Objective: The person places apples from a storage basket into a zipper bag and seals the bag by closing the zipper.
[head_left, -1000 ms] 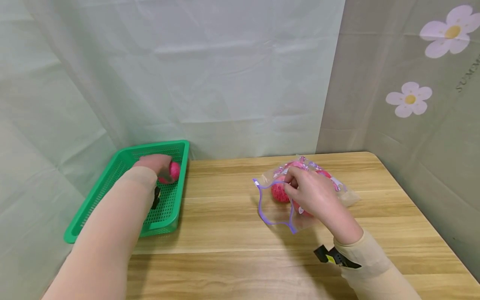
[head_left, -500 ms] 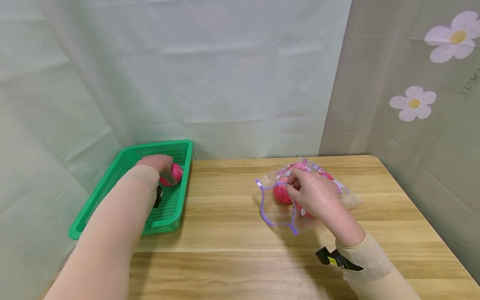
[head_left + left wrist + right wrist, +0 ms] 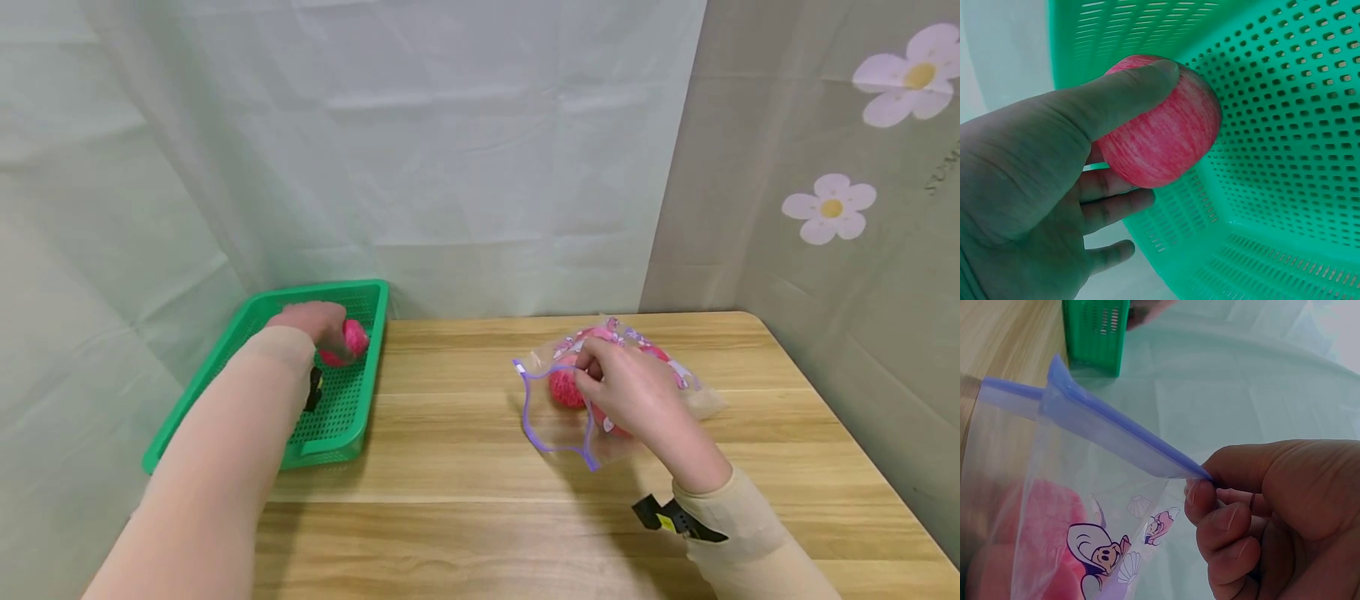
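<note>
Item: basket (image 3: 337, 417), green plastic with perforated walls, on the desk (image 3: 457, 433), left of the frame.
Item: apple (image 3: 1169, 137), red with pale streaks, inside the basket, toward its right side in the head view.
Item: left hand (image 3: 311, 323), reaching into the basket; thumb laid across the apple, fingers on the far side, holding it.
Item: bag (image 3: 1113, 550), clear, with purple edging and printed cartoon figures and shells, right of centre in the frame; mouth parted.
Item: red fruit (image 3: 566, 389), more than one, inside the bag; exact count unclear.
Item: right hand (image 3: 633, 383), thumb and forefinger pinching the bag's purple edge, other fingers curled.
Item: backdrop (image 3: 465, 167), pale cloth, across the top; white flowers printed at upper right.
</note>
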Available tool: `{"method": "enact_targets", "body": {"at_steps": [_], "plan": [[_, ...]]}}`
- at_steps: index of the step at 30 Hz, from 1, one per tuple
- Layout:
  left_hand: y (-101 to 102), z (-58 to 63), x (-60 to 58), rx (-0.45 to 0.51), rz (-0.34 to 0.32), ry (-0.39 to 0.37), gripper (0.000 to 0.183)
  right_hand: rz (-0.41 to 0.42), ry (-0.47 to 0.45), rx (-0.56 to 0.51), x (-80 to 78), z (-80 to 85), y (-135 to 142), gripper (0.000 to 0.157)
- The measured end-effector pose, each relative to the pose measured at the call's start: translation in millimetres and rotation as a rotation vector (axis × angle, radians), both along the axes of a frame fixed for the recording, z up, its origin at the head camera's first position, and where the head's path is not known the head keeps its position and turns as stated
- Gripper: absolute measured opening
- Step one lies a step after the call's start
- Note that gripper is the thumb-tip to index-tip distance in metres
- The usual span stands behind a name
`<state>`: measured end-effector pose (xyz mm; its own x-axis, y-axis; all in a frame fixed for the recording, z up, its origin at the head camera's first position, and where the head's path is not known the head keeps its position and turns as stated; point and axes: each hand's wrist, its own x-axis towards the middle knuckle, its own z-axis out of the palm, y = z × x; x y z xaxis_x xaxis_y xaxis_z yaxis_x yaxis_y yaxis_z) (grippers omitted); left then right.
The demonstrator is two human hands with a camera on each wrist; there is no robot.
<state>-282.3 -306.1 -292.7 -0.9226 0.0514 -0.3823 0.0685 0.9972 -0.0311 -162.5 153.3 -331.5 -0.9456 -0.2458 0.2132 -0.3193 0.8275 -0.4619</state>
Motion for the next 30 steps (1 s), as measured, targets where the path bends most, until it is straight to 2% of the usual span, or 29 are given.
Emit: {"method": "enact_targets", "body": {"at_steps": [8,12,20,30], "plan": [[-6,3.5,0.0,0.036,0.017,0.07,0.042,0.021,0.011,0.001,-4.8,-1.2,-3,0.005],[-6,7.4,2.3,0.033,-0.012,0.114,0.044,0.029,0.012,0.0,-7.1,-2.3,-2,0.004],[-1,23.5,6.3,0.042,-0.081,0.214,0.04,0.03,0.023,0.013,-9.1,-2.3,1,0.003],[6,33.8,3.4,0.106,-0.07,0.257,0.044,0.029,0.027,0.012,-11.0,-3.0,2,0.004]]}}
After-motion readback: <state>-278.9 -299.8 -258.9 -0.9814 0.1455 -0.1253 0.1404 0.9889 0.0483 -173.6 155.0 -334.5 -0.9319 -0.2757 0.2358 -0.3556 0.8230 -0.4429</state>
